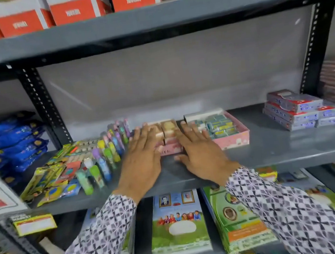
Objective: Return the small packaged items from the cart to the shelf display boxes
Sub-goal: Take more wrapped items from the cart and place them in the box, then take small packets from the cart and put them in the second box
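A pink display box (170, 149) of small tan and pink packaged items (167, 128) sits in the middle of the grey shelf (273, 150). My left hand (143, 162) lies flat against its left side, fingers spread. On the box's right side rests my right hand (200, 152), fingers apart and partly over a second pink display box (237, 138) filled with small blue-green packets (219, 125). Neither hand grips anything that I can see. No cart is in view.
Rows of colourful glue sticks (106, 155) and flat packets (57, 174) lie left of the hands. Red-and-grey boxes (302, 110) are stacked at the right. Blue pouches (9, 140) fill the far left. Booklets (177, 224) stand on the shelf below, red-and-white cartons (72, 11) above.
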Available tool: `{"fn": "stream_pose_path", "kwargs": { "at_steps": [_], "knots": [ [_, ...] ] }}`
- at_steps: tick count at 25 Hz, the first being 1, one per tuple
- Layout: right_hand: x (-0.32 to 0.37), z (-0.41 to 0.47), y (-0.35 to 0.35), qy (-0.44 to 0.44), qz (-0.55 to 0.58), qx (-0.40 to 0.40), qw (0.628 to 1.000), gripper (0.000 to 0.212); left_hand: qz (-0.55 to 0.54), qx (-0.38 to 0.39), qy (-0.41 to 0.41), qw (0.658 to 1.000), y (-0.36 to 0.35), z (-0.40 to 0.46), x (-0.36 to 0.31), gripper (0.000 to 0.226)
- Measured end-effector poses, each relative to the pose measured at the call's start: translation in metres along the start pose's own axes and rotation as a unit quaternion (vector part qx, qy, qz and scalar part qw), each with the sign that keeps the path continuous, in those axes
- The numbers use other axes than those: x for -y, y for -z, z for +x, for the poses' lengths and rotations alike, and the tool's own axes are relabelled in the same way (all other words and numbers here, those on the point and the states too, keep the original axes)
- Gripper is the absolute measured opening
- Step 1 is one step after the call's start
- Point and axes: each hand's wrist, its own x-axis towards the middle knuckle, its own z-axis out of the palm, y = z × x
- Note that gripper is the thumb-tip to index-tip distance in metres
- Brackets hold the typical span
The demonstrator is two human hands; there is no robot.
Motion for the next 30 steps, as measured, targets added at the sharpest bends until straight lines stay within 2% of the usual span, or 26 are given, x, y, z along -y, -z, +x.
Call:
{"fn": "stream_pose_path", "kwargs": {
  "at_steps": [1,3,4,5,8,10,14,17,20,23,26,28,30],
  "knots": [
    [-0.003,-0.031,-0.007,0.000,-0.007,-0.037,0.999,0.083,-0.007,-0.044,-0.018,0.999,-0.004,-0.029,-0.009,0.064],
    [-0.010,-0.106,-0.027,-0.005,0.010,-0.098,0.995,0.080,-0.064,-0.082,-0.035,0.994,-0.026,-0.100,-0.035,0.068],
    [-0.013,-0.144,-0.040,-0.006,0.024,-0.112,0.993,0.078,-0.099,-0.069,-0.037,0.992,-0.042,-0.138,-0.050,0.069],
    [-0.019,-0.184,-0.058,-0.016,0.033,-0.103,0.994,0.076,-0.134,-0.023,-0.033,0.990,-0.066,-0.177,-0.065,0.069],
    [-0.038,-0.290,-0.116,-0.066,0.055,0.008,0.996,0.069,-0.204,0.162,0.013,0.965,-0.138,-0.282,-0.102,0.066],
    [-0.054,-0.342,-0.162,-0.112,0.068,0.114,0.985,0.066,-0.227,0.242,0.061,0.941,-0.192,-0.328,-0.112,0.064],
    [-0.075,-0.413,-0.279,-0.200,0.090,0.340,0.914,0.071,-0.200,0.400,0.111,0.887,-0.306,-0.400,-0.119,0.064],
    [-0.085,-0.454,-0.378,-0.226,0.092,0.421,0.874,0.070,-0.176,0.467,0.085,0.862,-0.392,-0.445,-0.122,0.065],
    [-0.101,-0.484,-0.454,-0.188,0.066,0.474,0.858,0.076,-0.140,0.505,0.027,0.851,-0.470,-0.471,-0.130,0.071],
    [-0.119,-0.504,-0.504,-0.113,0.016,0.485,0.867,0.074,-0.113,0.502,-0.015,0.857,-0.531,-0.487,-0.152,0.074],
    [-0.122,-0.515,-0.526,-0.066,-0.006,0.461,0.885,0.056,-0.073,0.507,-0.076,0.855,-0.558,-0.507,-0.155,0.076],
    [-0.116,-0.514,-0.532,-0.089,0.014,0.442,0.893,0.045,-0.022,0.521,-0.083,0.849,-0.553,-0.519,-0.142,0.072],
    [-0.106,-0.512,-0.530,-0.160,0.053,0.428,0.888,0.042,0.024,0.543,-0.028,0.839,-0.537,-0.526,-0.128,0.068]
  ]
}}
